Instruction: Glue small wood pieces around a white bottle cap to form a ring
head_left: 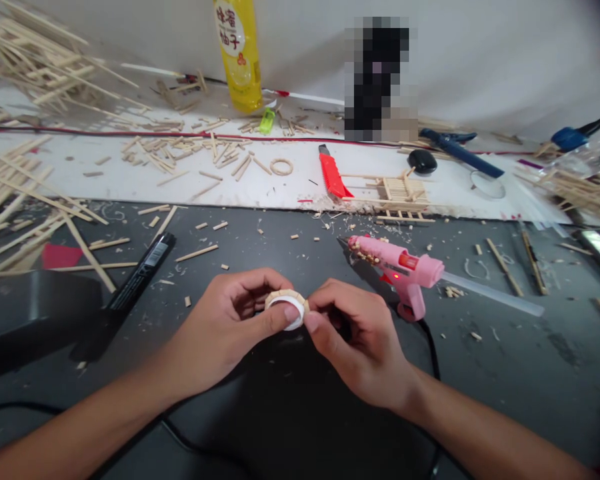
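A small white ring [294, 313] with short wooden pieces around its outer edge is between my two hands, above the dark table. My left hand [245, 317] grips it, the thumb lying across the ring's inside and the fingers curled behind. At the ring's right edge, my right hand [353, 333] pinches with thumb and forefinger; whether a small piece is between those fingertips is too small to tell. A pink glue gun [400, 263] with a lit red light lies just right of my right hand, a clear glue stick [495, 293] poking out of its back.
Behind lie a red cutter [333, 175], a small stick-built model [405, 193], a wooden ring [281, 167] and a yellow bottle [240, 60]. Loose sticks [25, 177] pile up at left, near a black marker [143, 273]. Blue pliers [460, 152] rest at back right. Cables cross the table.
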Demonstrator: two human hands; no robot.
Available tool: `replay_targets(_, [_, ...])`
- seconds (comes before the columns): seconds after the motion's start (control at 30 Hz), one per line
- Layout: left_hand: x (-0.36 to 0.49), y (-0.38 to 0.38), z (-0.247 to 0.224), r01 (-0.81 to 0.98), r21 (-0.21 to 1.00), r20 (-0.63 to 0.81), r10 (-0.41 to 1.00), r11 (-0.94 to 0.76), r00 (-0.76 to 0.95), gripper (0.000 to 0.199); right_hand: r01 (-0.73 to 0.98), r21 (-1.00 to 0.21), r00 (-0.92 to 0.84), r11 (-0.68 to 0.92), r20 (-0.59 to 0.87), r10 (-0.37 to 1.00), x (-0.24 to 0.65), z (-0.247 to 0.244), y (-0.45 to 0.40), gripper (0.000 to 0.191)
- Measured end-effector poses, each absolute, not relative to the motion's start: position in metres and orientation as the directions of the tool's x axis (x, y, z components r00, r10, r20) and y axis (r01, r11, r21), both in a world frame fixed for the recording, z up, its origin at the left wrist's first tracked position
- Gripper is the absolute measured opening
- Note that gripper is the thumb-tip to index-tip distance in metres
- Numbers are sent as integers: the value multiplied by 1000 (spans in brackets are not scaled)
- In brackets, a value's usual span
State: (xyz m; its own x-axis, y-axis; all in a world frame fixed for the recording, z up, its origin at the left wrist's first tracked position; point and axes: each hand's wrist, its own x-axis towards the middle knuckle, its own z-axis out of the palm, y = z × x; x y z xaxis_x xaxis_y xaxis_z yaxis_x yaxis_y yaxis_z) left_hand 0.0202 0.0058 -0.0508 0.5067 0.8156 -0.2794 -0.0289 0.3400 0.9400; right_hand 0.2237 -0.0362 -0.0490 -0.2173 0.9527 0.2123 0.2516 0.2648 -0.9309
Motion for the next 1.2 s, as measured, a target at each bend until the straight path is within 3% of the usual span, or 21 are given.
replay_targets(0.3, [24,4,-48,-5,957,-255,845,291,470,12,213,-945,-231,250,200,952,223,-49,-35,5])
replay_targets(0.7, [17,3,-52,-116,947,-203,836,300,509,17,56,-998,-190,9,-2,982,226,-51,-36,12])
replay_targets(1.03, [20,4,-47,-97,951,-205,832,294,515,14,105,-994,-169,41,23,985,223,-48,-33,4])
replay_targets(1.2, [20,2,-48,-74,955,-207,825,287,526,10,133,-989,-104,62,49,993,221,-49,-34,9])
